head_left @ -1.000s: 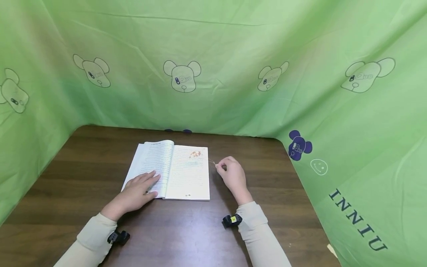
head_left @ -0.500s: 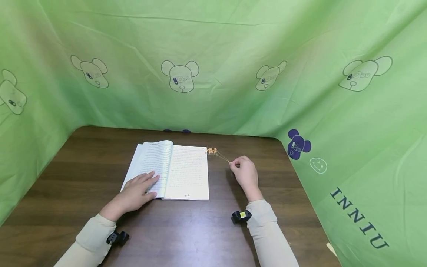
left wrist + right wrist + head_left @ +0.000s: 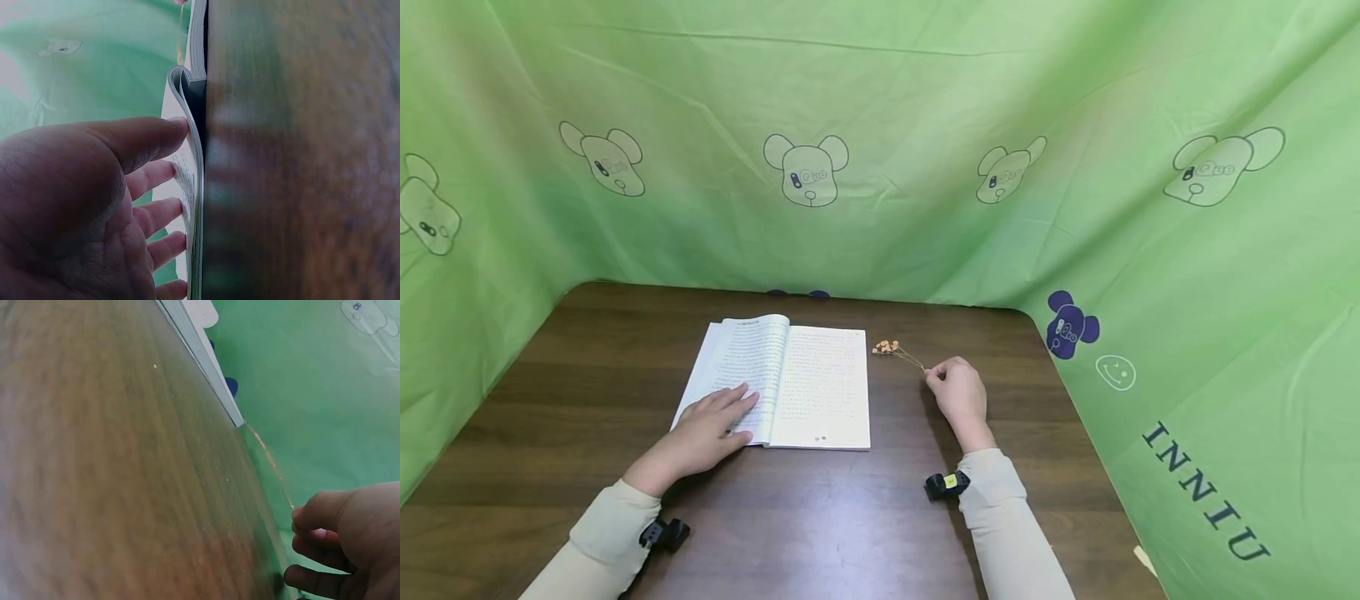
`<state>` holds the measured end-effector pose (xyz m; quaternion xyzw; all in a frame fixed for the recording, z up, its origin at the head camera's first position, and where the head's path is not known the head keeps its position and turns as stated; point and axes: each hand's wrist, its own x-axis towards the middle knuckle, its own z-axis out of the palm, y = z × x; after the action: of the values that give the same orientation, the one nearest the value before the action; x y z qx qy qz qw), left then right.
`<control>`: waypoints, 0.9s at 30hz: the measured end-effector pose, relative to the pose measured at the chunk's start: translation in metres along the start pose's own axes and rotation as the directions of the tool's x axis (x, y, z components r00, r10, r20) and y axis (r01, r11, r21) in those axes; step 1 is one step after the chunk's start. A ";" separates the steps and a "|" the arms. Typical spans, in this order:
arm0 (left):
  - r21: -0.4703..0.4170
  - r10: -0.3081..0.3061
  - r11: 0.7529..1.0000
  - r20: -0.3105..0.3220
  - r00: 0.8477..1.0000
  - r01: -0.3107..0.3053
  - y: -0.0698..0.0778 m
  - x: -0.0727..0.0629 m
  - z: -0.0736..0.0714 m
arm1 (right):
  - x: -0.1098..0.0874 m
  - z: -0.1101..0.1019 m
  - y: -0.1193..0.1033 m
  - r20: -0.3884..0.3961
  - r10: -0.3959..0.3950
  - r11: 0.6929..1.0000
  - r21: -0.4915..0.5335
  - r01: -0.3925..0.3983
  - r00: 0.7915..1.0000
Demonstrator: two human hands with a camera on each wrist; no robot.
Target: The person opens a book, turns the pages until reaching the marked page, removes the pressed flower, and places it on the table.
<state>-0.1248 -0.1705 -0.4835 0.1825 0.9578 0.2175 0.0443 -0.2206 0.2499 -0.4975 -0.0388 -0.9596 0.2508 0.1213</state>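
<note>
An open book (image 3: 823, 387) lies on the brown table, its left-hand pages bulging up near the spine. My left hand (image 3: 711, 432) rests spread on the left page, and in the left wrist view its fingertips (image 3: 174, 247) press the paper. To the right of the book, my right hand (image 3: 958, 392) pinches the thin stem end of a dried flower sprig (image 3: 887, 347) between thumb and fingers. The sprig's small orange blossoms point left, just beyond the book's right edge. Seen from the right wrist, the sprig (image 3: 269, 456) runs from the fingertips toward the book's corner.
Green cloth (image 3: 880, 233) printed with bear heads hangs behind and along both sides of the wooden table (image 3: 790, 533). Each wrist wears a small black camera. A small pale piece (image 3: 1146, 560) shows at the table's right edge.
My right hand has moved right, drawing the sprig off the right page and past the book's edge, then slightly nearer to me. The left hand has stayed on the page.
</note>
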 end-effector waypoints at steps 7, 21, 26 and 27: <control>-0.009 0.001 1.000 0.002 1.000 -0.001 0.001 0.000 -0.001 | 0.001 0.002 0.003 -0.005 -0.020 1.000 -0.020 0.020 1.000; -0.005 0.002 1.000 0.013 1.000 -0.002 0.001 0.000 -0.002 | 0.001 0.008 0.010 -0.021 -0.074 0.995 -0.068 0.072 0.997; -0.006 0.000 1.000 0.015 1.000 0.000 0.001 0.000 -0.002 | 0.002 0.010 0.010 -0.029 -0.073 0.995 -0.072 0.070 0.997; -0.007 -0.001 1.000 0.015 1.000 0.001 0.001 0.000 -0.002 | 0.002 0.010 0.010 -0.030 -0.072 0.995 -0.071 0.070 0.997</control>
<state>-0.1251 -0.1708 -0.4815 0.1837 0.9568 0.2194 0.0522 -0.2245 0.2542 -0.5106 -0.0131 -0.9665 0.2119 0.1444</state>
